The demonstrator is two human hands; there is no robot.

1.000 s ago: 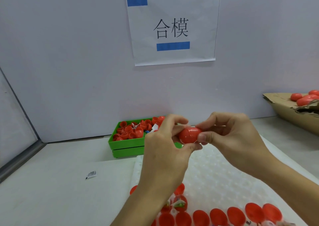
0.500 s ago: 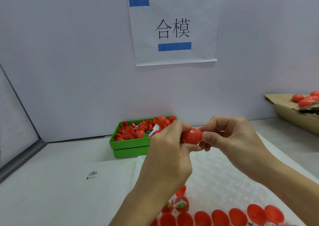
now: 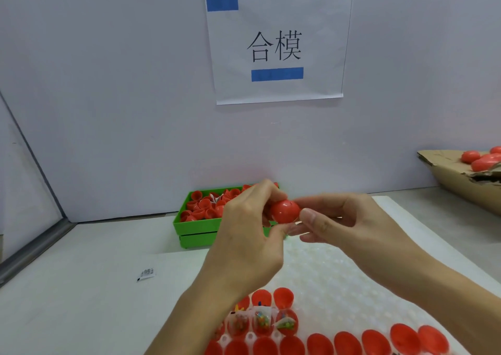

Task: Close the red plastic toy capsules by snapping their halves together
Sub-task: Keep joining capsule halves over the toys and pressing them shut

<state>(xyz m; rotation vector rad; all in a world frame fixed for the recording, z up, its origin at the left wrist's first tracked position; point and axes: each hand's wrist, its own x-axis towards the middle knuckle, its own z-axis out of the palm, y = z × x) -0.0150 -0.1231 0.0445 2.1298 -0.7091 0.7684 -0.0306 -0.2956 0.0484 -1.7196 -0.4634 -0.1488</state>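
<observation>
Head view shows your left hand [image 3: 244, 235] and right hand [image 3: 344, 230] both pinching one round red plastic capsule [image 3: 284, 211] between them, held in the air above the white bubbled plastic tray [image 3: 339, 281]; near you on that tray sit rows of open red capsule halves [image 3: 349, 342], some with small toys, and beyond your hands a green plastic bin [image 3: 198, 226] holds more red halves

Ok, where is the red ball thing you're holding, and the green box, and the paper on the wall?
Red capsule [image 3: 285, 211], head view, on its round front between both hands.
Green box [image 3: 198, 226], head view, on its front wall.
Paper sign [image 3: 279, 45], head view, on the printed characters in its middle.
</observation>
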